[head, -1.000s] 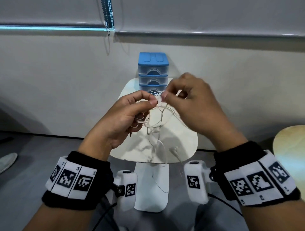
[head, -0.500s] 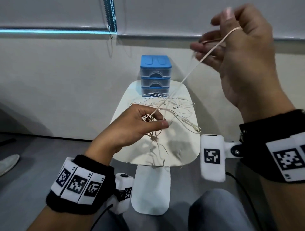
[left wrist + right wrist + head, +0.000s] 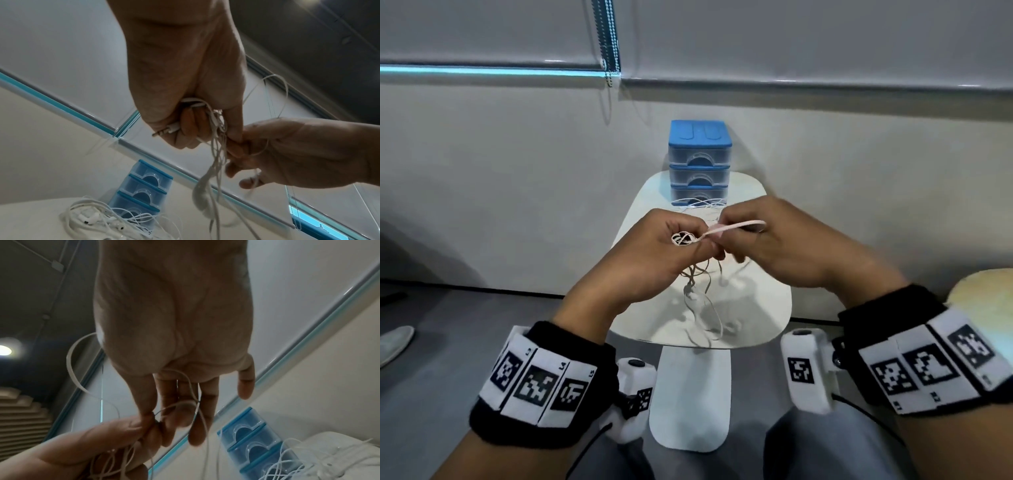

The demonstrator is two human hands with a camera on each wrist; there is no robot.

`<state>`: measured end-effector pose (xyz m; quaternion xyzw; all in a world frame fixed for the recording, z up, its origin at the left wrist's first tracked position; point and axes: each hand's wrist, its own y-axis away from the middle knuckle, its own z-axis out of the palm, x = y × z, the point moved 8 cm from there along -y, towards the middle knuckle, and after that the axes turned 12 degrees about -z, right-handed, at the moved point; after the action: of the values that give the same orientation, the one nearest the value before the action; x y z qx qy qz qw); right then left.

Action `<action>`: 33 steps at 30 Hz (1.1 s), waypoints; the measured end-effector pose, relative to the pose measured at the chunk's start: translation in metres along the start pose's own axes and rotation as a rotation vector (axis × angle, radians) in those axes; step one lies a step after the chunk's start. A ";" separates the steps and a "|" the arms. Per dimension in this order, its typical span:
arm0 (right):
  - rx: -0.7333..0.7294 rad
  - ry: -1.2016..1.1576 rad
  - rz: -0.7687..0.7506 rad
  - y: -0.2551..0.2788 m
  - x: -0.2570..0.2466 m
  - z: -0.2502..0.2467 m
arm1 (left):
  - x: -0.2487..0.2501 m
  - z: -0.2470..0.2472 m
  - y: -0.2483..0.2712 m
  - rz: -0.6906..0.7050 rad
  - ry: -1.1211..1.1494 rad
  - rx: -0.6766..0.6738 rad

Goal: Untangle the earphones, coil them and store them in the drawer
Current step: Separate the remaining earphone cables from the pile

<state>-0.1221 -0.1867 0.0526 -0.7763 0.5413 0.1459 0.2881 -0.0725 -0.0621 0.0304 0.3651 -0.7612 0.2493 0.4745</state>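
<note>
Head view: left hand [image 3: 654,253] fists coiled earphones [image 3: 683,238]; right hand [image 3: 767,246] pinches their cable.

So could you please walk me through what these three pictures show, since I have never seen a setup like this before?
There is no machine here: a person works with bare hands, wearing black wristbands with printed square markers. The wide picture comes from a camera on the person's head, looking down. The other two come from small cameras on each wrist, looking along the hand from below, which is why they seem tilted.

The left hand grips a small coil of white earphone cable, its plug poking out between the fingers. The right hand pinches a loop of the same cable close by; loose strands hang down.

Below them stands a small white table. At its far end is a blue three-drawer unit, all drawers closed, with more tangled earphones lying before it.
</note>
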 end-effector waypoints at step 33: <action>1.117 -0.227 -0.216 0.035 -0.005 -0.078 | -0.035 -0.006 -0.002 -0.157 0.063 0.031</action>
<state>-0.1632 -0.2387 0.1065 -0.5369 0.4197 -0.1095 0.7236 -0.0575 -0.0483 0.0016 0.4230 -0.7109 0.2346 0.5106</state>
